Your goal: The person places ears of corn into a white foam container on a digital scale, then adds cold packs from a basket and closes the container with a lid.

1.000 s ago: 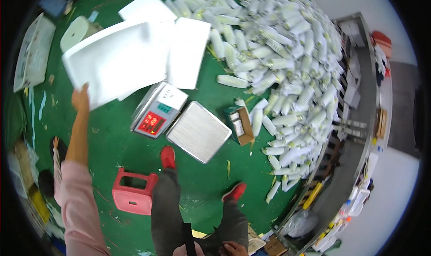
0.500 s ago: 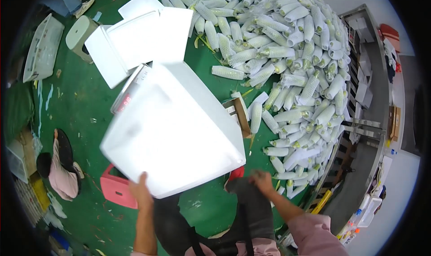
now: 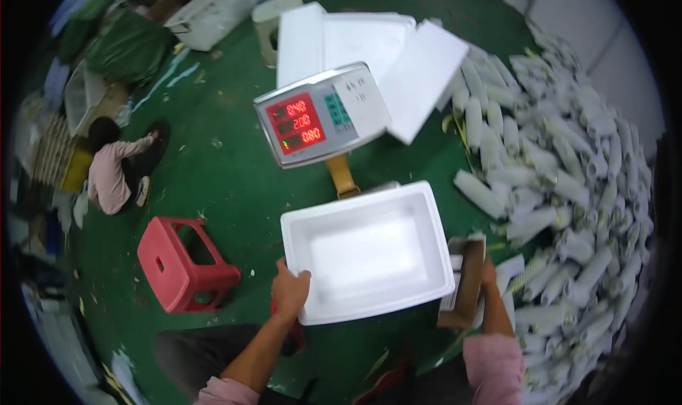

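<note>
A white foam box (image 3: 366,252), its hollow facing up, stands in front of me just before the scale's post. My left hand (image 3: 290,290) grips its near left rim, thumb over the edge and fingers outside. Beyond it a price scale with a lit red display (image 3: 298,124) rises on a yellow post (image 3: 342,176). My right hand (image 3: 489,273) is at the right side of a small open cardboard box (image 3: 465,281), close to the foam box. Its fingers are blurred and partly hidden, so I cannot tell whether they hold anything.
A large pile of long produce in white foam nets (image 3: 568,170) covers the right. White foam lids and boxes (image 3: 426,78) lie behind the scale. A red stool (image 3: 174,263) stands left, a pale stool (image 3: 273,21) farther back. Someone in pink (image 3: 117,170) crouches at far left.
The foam box, tilted up and hiding the scale before, now sits lower with its hollow showing. My right hand has moved to the cardboard box. The view has turned.
</note>
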A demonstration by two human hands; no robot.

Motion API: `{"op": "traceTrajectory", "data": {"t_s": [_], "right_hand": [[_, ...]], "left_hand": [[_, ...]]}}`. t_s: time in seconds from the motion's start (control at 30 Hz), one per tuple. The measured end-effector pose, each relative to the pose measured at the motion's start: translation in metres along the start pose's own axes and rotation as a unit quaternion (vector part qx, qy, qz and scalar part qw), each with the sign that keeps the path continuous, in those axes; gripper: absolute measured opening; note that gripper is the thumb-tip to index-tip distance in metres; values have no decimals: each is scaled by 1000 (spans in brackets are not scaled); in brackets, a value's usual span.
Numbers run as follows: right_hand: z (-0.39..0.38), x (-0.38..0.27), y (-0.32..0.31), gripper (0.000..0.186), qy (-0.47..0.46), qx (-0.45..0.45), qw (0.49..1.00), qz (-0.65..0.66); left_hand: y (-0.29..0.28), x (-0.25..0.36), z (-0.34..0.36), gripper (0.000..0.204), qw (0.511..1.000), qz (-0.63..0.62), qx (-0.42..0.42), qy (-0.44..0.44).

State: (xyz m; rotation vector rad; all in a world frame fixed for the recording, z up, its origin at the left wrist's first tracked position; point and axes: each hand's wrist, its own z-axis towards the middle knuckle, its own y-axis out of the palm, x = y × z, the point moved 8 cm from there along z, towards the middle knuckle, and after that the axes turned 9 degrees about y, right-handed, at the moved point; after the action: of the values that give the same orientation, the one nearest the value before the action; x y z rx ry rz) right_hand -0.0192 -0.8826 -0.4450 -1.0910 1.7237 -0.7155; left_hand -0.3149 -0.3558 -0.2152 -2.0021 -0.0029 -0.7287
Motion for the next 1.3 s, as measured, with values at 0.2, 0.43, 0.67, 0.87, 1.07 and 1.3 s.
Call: {"op": "traceTrajectory", "data": {"t_s": [0.2,0.43,0.67,0.87,1.07,1.3], "right_hand": [[-15,-60,-10,53,73,-107,984,-125],[3,-31,3,56,102,-50,992,-60],[22,-26,-23,52,55,-13,998,-30],[-57,-144,-181,53,-63,266,935,228],[-199,-366,-167,49,-292,14,928,229],[-225,-427,36,33,-493,-222,778,-320]], "left_hand": [[-39,9,-39,71,984,-36,169,52],[-19,143,-99,44,882,57,40,467],[1,134,-171,43,769,162,-275,554],[-70,27,-67,53,954,96,187,214],[18,-43,-49,60,992,-125,12,20],[-49,36,-65,40,942,-22,249,224]]}}
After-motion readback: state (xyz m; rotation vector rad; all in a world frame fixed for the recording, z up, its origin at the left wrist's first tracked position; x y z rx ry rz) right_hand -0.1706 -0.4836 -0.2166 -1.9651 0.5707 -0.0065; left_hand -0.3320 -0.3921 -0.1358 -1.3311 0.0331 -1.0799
